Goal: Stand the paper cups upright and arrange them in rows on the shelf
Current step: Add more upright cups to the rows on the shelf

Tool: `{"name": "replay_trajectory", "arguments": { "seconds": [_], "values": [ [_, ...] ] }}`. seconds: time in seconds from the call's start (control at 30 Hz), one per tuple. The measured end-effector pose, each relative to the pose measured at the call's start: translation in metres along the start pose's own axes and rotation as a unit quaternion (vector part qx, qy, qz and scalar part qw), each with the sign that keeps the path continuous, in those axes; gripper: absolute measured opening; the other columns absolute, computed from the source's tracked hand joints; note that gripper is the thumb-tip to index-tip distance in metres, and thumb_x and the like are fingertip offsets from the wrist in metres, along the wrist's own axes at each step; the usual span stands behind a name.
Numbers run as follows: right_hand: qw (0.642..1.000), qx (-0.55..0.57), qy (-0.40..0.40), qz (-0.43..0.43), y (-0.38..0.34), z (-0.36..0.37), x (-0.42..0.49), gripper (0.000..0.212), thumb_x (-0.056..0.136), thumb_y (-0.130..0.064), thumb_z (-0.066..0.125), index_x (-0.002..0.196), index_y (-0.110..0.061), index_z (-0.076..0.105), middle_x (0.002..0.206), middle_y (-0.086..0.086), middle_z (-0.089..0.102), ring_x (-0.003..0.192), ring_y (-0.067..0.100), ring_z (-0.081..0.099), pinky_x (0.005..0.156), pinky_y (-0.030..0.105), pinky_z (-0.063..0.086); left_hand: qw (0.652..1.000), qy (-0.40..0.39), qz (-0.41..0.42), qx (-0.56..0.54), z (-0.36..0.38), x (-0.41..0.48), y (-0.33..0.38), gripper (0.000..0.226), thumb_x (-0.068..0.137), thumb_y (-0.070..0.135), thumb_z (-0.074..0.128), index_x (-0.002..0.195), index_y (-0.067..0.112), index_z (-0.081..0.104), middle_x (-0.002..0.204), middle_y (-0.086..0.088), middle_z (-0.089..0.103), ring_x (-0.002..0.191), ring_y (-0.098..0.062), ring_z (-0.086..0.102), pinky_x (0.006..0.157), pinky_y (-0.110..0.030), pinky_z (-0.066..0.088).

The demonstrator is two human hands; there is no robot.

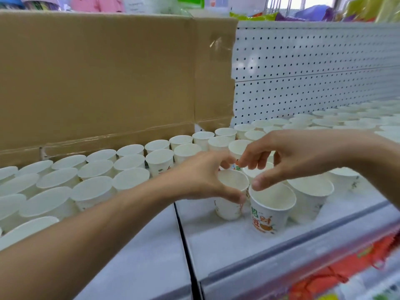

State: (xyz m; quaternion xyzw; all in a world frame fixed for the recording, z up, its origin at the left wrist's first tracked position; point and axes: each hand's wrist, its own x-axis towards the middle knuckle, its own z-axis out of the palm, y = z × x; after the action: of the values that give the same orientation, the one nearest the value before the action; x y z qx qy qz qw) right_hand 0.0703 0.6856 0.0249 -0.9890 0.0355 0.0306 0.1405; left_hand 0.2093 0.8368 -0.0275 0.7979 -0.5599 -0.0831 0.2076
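Note:
Many white paper cups stand upright in rows on the white shelf [227,241], from the far left [54,204] to the far right [346,120]. My left hand [201,176] grips the rim of one upright cup [231,187], thumb at its near side. My right hand [287,156] hovers just right of it, thumb on the rim of a cup printed with green and orange characters [270,208], and its fingertips pinch at another cup [238,148] behind. A further cup [309,195] stands at the right.
A tall flattened cardboard sheet [97,79] leans against the back at the left. White pegboard [313,72] backs the right half. A dark seam [184,234] splits the shelf panels. Red packets [346,267] lie on the shelf below.

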Motion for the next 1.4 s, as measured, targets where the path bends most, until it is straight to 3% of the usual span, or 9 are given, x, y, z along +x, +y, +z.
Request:
{"name": "replay_trajectory", "arguments": {
  "seconds": [0.23,0.43,0.67,0.8,0.9,1.03,1.13,1.27,1.4],
  "values": [
    [0.993,-0.057,0.102,0.027,0.0,0.029,-0.039,0.085,0.058,-0.084,0.05,0.134,-0.052,0.03,0.121,-0.027,0.045,0.112,-0.005,0.042,0.1,0.027,0.037,0.997,0.072,-0.039,-0.013,0.014,-0.014,0.002,0.072,0.063,0.059,0.078,0.126,0.038,0.051,0.116,0.019,0.057,0.104,-0.002,0.052,0.093,-0.031,0.046],
    [0.958,-0.214,0.186,0.038,0.0,0.068,-0.047,0.09,0.062,-0.089,0.019,0.135,-0.04,0.039,0.119,-0.013,0.055,0.112,0.013,0.045,0.094,0.032,0.033,0.986,0.15,-0.066,-0.037,0.022,-0.044,-0.005,0.077,0.057,0.066,0.074,0.125,0.035,0.055,0.117,0.018,0.058,0.103,-0.002,0.055,0.091,-0.032,0.049],
    [0.935,-0.267,0.216,0.093,-0.006,0.075,-0.049,0.098,0.061,-0.088,0.009,0.135,-0.033,0.042,0.117,-0.003,0.059,0.112,0.021,0.046,0.096,0.038,0.031,0.974,0.212,-0.072,-0.038,0.022,-0.065,-0.001,0.069,0.061,0.058,0.077,0.123,0.033,0.058,0.114,0.016,0.06,0.099,-0.004,0.055,0.084,-0.029,0.046],
    [0.939,-0.259,0.207,0.091,-0.015,0.076,-0.051,0.083,0.072,-0.083,0.025,0.135,-0.032,0.04,0.121,-0.003,0.059,0.114,0.021,0.046,0.097,0.038,0.031,0.968,0.231,-0.087,-0.036,0.009,-0.088,-0.003,0.069,0.062,0.058,0.077,0.123,0.033,0.058,0.114,0.017,0.061,0.1,-0.006,0.056,0.084,-0.029,0.047],
    [0.952,-0.219,0.201,0.073,-0.025,0.077,-0.046,0.083,0.068,-0.082,0.021,0.133,-0.035,0.042,0.12,-0.006,0.059,0.112,0.017,0.047,0.095,0.035,0.03,0.962,0.246,-0.113,-0.024,-0.006,-0.114,-0.013,0.066,0.06,0.06,0.077,0.118,0.034,0.06,0.107,0.019,0.062,0.098,-0.004,0.057,0.082,-0.026,0.046],
    [0.978,-0.034,0.205,0.014,-0.06,0.083,-0.027,0.063,0.073,-0.069,0.049,0.126,-0.034,0.05,0.115,-0.01,0.057,0.106,0.013,0.05,0.089,0.033,0.04,0.957,0.236,-0.167,-0.006,-0.027,-0.149,-0.028,0.077,0.047,0.071,0.069,0.114,0.034,0.062,0.103,0.016,0.064,0.098,-0.004,0.059,0.089,-0.033,0.049],
    [0.972,0.038,0.228,-0.041,-0.088,0.091,0.001,0.053,0.073,-0.059,0.059,0.118,-0.031,0.056,0.11,-0.009,0.059,0.096,0.01,0.052,0.081,0.032,0.044,0.96,0.201,-0.194,0.007,-0.039,-0.164,-0.04,0.072,0.05,0.065,0.079,0.113,0.034,0.061,0.104,0.016,0.065,0.1,-0.003,0.059,0.096,-0.036,0.047],
    [0.978,0.011,0.206,-0.039,-0.11,0.103,0.031,0.063,0.075,-0.065,0.058,0.124,-0.027,0.054,0.118,-0.004,0.055,0.106,0.016,0.052,0.087,0.035,0.044,0.973,0.125,-0.191,0.025,-0.049,-0.173,-0.051,0.062,0.061,0.043,0.086,0.117,0.035,0.061,0.109,0.02,0.064,0.105,0.0,0.057,0.102,-0.039,0.043],
    [0.981,0.001,0.188,-0.054,-0.112,0.112,0.038,0.076,0.069,-0.07,0.065,0.13,-0.029,0.048,0.121,-0.008,0.053,0.096,0.008,0.047,0.081,0.031,0.042,0.979,0.074,-0.182,0.05,-0.057,-0.185,-0.053,0.065,0.066,0.038,0.084,0.125,0.042,0.055,0.122,0.02,0.056,0.117,-0.001,0.049,0.105,-0.034,0.039]
  ]
}}
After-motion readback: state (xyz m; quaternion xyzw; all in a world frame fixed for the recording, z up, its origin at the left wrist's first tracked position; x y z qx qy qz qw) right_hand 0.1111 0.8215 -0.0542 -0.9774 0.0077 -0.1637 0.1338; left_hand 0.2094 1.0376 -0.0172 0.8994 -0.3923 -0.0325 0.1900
